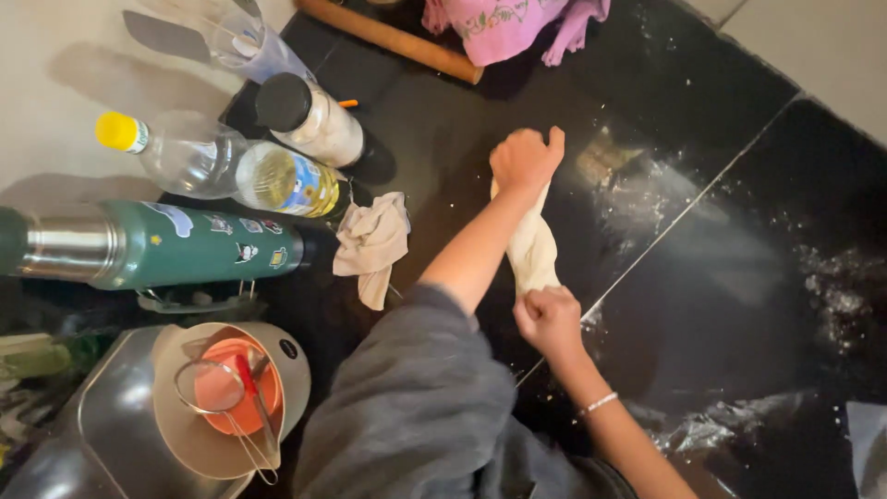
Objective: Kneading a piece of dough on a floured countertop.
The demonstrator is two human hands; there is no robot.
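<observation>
Right hand [552, 321] gripping the near end of a stretched strip of dough [534, 251], left hand [525, 159] clenched on its far end, above the floury black counter [702, 305], crumpled cloth [371, 245] beside, oil bottle [226, 168] beyond

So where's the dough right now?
In the head view, the dough sits mid-frame on the black counter, stretched between the left hand and right hand.

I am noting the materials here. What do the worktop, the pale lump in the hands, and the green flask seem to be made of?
The worktop looks like polished black stone or tile: glossy reflections, a thin joint line. The pale lump, stretched between the left hand and the right hand, seems soft dough: matt, cream. The green flask appears to be painted metal, with a bare steel band.
</observation>
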